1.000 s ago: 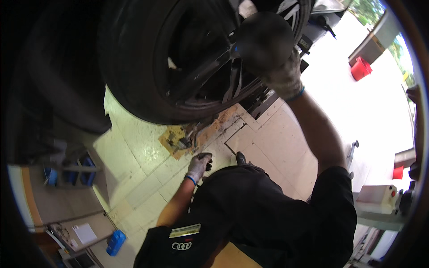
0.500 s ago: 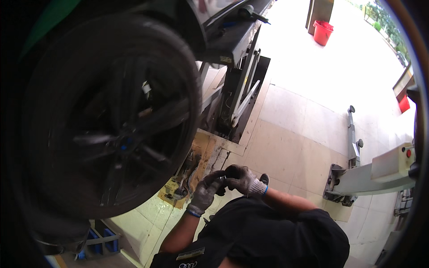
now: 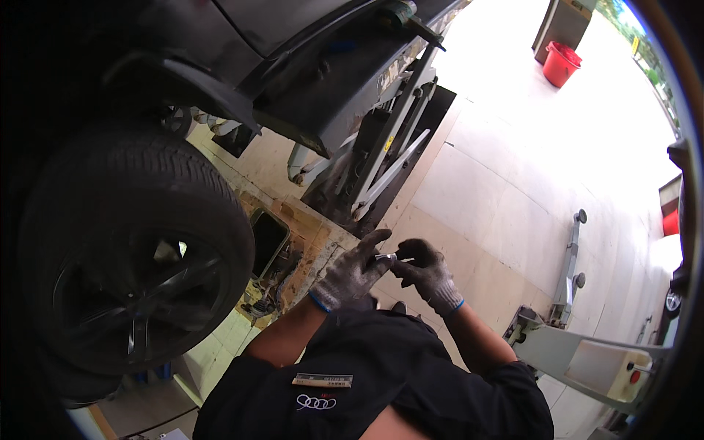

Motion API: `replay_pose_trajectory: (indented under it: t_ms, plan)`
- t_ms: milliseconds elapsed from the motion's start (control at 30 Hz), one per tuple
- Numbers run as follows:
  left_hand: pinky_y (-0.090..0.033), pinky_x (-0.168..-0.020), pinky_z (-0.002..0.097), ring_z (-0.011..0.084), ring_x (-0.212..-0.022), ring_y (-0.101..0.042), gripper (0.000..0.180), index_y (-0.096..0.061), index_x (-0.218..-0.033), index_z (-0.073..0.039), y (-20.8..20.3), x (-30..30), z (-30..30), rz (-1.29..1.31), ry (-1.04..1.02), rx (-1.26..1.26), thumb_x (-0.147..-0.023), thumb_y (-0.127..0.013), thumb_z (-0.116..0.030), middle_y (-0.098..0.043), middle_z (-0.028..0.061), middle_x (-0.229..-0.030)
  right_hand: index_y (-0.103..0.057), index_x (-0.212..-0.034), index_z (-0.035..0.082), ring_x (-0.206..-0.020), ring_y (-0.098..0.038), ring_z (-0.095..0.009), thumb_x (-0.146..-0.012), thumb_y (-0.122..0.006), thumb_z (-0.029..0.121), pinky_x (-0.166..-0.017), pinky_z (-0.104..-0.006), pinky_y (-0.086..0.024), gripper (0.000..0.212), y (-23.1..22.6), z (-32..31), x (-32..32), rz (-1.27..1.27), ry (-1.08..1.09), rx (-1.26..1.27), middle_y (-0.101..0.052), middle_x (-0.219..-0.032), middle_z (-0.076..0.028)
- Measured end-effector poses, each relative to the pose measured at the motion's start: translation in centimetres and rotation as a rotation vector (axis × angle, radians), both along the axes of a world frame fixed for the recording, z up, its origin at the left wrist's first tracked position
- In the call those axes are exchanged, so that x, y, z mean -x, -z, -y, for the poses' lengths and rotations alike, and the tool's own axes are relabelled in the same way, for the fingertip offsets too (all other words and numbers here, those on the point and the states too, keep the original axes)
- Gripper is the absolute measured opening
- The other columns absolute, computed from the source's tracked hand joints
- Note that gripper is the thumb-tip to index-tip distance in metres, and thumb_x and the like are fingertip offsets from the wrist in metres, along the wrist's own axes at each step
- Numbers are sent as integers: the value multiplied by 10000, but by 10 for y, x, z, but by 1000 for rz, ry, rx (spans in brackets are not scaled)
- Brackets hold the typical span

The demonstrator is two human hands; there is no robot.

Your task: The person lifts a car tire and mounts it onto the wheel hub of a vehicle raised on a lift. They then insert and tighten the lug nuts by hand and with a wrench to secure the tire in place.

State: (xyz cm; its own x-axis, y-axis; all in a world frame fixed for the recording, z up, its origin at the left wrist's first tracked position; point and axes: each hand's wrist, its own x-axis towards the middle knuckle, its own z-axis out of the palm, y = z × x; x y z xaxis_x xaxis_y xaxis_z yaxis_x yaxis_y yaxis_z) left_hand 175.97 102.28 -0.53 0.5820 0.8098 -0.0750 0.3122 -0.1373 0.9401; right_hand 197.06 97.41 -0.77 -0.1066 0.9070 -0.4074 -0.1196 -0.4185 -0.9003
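Note:
In dirty grey work gloves, both hands meet in front of my chest. My left hand (image 3: 346,277) pinches a small shiny metal piece (image 3: 386,257), its kind too small to make out. Closed in a pinch at the other end of that piece is my right hand (image 3: 427,274). To the left hangs a car wheel (image 3: 139,257) with a dark tyre and a dark spoked rim, under the dark car body (image 3: 198,33). The wheel is the large thing nearest my left hand.
Ahead, a scissor lift (image 3: 392,154) stands beneath the car's edge, where a tool (image 3: 418,22) lies. Greasy parts (image 3: 260,297) lie on a stained sheet beside the wheel. At right is a light grey lift arm (image 3: 579,359). A red bucket (image 3: 562,66) stands farther off.
My view has shifted, so the wheel sits lower and farther left, with more car body showing. The wheel's blur is gone. My hands have moved up and right in the picture, still together.

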Motion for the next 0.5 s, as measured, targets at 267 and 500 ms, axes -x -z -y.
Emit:
replay_pose_trajectory:
  t_ms: [267,500]
  plan:
    - [-607,-753,404,278,-849,-739,486,-611,-1275,-47,-62,-43,-120,-241,120,-261,-933,-773,-352,-710,169,-1017,-649,-1178,-44,-782,-655,-155,-910,-701,98,-693,-294,-553,307,-2,-84,-39,-264,133,8,-684,-919,-99]
    - [-450,-1160,463,376,-1399,-511,748,-403,-1556,-118,-145,-38,-252,-1269,-619,-630,-1020,-462,-637,-481,229,-1537,-644,-1155,-30,-671,-599,-148,-960,-627,130,-603,-285,-505,253,19,-169,-81,-224,167,168,-630,-793,-64]
